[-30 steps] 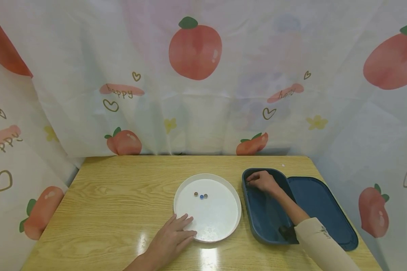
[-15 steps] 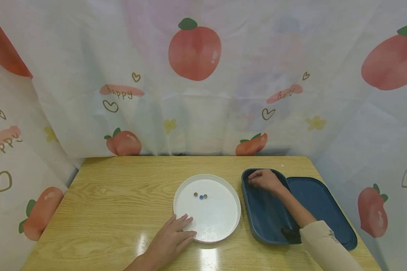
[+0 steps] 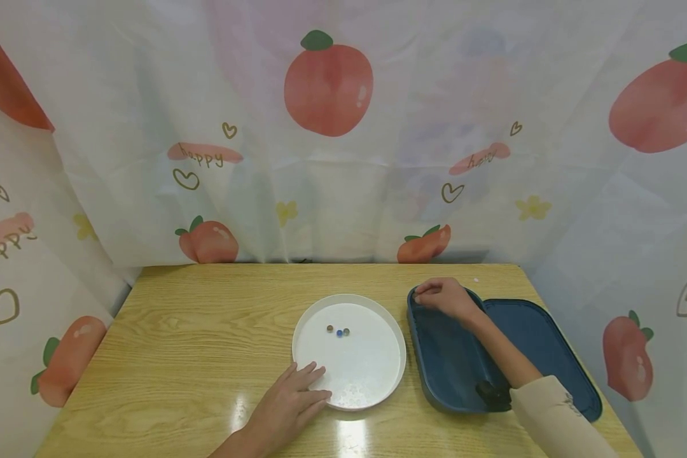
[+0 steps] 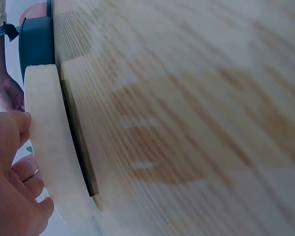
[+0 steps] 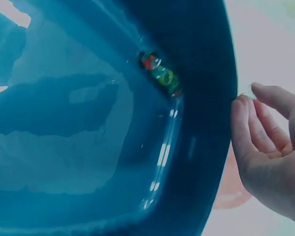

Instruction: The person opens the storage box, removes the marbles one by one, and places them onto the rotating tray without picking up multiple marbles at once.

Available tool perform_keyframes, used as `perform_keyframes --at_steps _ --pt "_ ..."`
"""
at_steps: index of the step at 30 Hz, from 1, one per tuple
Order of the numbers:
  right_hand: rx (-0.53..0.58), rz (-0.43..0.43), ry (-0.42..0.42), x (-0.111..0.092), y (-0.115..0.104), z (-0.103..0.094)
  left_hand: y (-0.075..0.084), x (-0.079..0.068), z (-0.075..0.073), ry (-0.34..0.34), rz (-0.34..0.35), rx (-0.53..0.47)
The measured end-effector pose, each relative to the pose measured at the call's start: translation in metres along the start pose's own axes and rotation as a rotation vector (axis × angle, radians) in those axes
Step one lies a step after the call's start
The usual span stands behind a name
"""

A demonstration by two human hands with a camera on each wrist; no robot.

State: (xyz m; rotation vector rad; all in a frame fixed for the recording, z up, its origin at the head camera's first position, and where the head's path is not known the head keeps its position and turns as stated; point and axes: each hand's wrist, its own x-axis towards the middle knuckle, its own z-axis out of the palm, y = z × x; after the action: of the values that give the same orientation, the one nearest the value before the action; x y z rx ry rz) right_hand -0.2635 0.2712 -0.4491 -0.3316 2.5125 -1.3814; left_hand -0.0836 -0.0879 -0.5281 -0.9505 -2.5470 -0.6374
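Observation:
My right hand (image 3: 446,299) is over the far left corner of the dark blue box (image 3: 452,375). In the right wrist view its thumb and fingertips pinch a small clear glass marble (image 5: 250,91), level with the box rim. Several colored marbles (image 5: 162,74) lie bunched in the corner of the box below. My left hand (image 3: 289,404) rests at the near left rim of the round white tray (image 3: 401,366), fingers spread and touching its edge. Three marbles sit inside the tray: a brown one (image 3: 329,329), a blue one (image 3: 340,333) and a greyish one (image 3: 346,332).
A flat dark blue lid (image 3: 544,343) lies to the right of the box, partly beneath the right forearm. The wooden table (image 3: 206,331) ends at a fruit-print curtain (image 3: 343,191) behind. Near its back right is a small white speck (image 3: 476,280).
My right hand has risen from inside the box to its rim, now pinching a marble. The left hand and the three marbles in the tray have stayed in place.

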Motion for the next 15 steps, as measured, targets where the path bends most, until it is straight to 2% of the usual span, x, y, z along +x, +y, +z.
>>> perform_keyframes --at_steps 6,15 --pt "0.026 -0.057 -0.02 0.0 -0.015 0.009 0.0 0.0 0.0 0.0 -0.003 0.003" --pt "0.021 -0.098 -0.051 0.005 -0.034 0.029 0.001 0.0 0.0 0.011 0.002 0.002"
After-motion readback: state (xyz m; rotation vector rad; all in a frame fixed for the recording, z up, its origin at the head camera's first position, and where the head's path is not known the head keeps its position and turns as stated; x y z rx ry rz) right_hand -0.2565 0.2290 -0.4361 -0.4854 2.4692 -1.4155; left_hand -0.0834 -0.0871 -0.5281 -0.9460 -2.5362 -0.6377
